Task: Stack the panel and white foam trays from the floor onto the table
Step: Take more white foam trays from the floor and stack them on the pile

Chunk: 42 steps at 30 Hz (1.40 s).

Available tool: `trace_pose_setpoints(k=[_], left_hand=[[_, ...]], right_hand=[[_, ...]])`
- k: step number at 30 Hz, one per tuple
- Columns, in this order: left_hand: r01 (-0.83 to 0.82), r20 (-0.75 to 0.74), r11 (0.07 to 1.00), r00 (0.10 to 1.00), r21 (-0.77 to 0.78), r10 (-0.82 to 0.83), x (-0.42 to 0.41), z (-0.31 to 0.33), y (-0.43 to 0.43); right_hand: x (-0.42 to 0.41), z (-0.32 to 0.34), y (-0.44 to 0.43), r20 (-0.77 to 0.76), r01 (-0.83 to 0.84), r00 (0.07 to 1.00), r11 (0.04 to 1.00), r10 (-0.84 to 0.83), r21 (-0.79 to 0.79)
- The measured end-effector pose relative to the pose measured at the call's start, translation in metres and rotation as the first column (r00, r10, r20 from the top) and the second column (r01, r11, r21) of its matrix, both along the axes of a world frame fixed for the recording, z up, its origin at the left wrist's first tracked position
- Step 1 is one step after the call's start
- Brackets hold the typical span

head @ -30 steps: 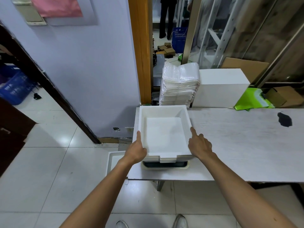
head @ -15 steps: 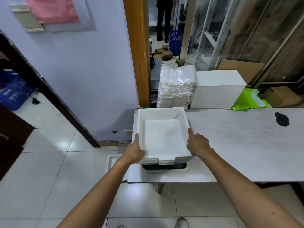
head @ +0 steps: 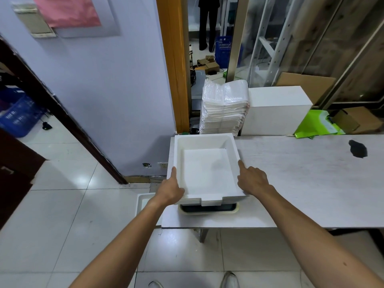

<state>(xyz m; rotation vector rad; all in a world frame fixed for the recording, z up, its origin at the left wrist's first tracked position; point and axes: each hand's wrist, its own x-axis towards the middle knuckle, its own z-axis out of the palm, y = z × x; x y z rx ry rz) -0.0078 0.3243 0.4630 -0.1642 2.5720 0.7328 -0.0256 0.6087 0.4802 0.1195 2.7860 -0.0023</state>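
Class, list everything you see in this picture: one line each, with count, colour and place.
top tray: one, white, over the panel at the table's left end.
panel: one, dark with cream rim, under the top tray.
floor tray: one, white, on the floor left of the table.
table: one, pale grey, dark stain at right.
bag stack: one, white, behind the table.
box: one, white, right of the bag stack.
green bag: one, right of the box.
blue baskets: two, far left and beyond the doorway.
left hand: one, holds the top tray's left side.
right hand: one, holds its right side.
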Motion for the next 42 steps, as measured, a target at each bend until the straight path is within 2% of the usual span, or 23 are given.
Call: trace_pose_setpoints(k=[8,16,18,21,25,28,32,36,42], left_hand=[[0.004,-0.032,0.998,0.999,0.06,-0.002,0.009,-0.005,-0.006],[0.062,0.05,0.992,0.996,0.112,-0.068,0.005,-0.004,-0.04],[0.052,0.043,0.983,0.997,0.176,-0.06,0.006,-0.004,-0.053],[-0.043,-0.005,0.941,0.999,0.336,0.047,0.02,0.002,-0.068],[-0.195,-0.057,0.906,0.971,0.377,0.232,0.037,-0.003,-0.097],[-0.299,-0.04,0.861,0.938,0.411,0.345,0.053,-0.006,-0.125],[-0.399,-0.045,0.836,0.894,0.376,0.446,0.072,-0.007,-0.158],[-0.481,-0.026,0.823,0.859,0.303,0.512,0.087,-0.024,-0.199],[-0.551,0.024,0.793,0.825,0.262,0.565,0.098,-0.045,-0.243]], right_hand=[[0.016,-0.017,-0.006,-0.05,0.099,0.993,0.993,-0.103,-0.064],[0.012,-0.02,-0.007,-0.052,0.115,0.991,0.982,-0.124,-0.148],[0.009,-0.019,-0.012,-0.07,0.157,0.983,0.976,-0.17,-0.153],[0.0,-0.016,-0.026,-0.215,0.177,0.952,0.965,-0.217,-0.192],[-0.01,-0.008,-0.061,-0.361,0.045,0.922,0.965,-0.139,-0.257],[-0.017,-0.001,-0.102,-0.406,-0.102,0.913,0.947,-0.033,-0.306],[-0.023,0.003,-0.155,-0.458,-0.281,0.882,0.906,0.113,-0.317],[-0.022,-0.004,-0.205,-0.44,-0.382,0.869,0.874,0.228,-0.301],[-0.019,-0.031,-0.263,-0.344,-0.431,0.879,0.858,0.329,-0.28]])
